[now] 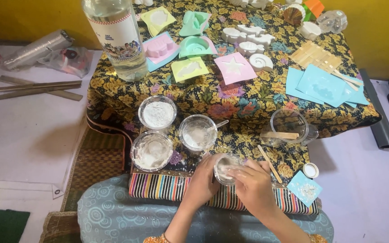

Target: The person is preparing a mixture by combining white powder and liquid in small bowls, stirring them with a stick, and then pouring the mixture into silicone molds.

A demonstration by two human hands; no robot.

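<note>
Both hands on small clear cup point(227, 167) | left hand point(202, 182) cupping its side, right hand point(253, 185) fingers clamped over rim | wooden stick point(269, 163) just right of fingers | step: handling cup of white residue; steady grip needed.

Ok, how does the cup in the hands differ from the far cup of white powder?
The held cup sits at the table's near edge, gripped by the left hand and right hand; the powder cup stands free, farther back. The powder cup is heaped with dry white powder; the held cup shows only a whitish smear. Both are small, clear and round.
</note>
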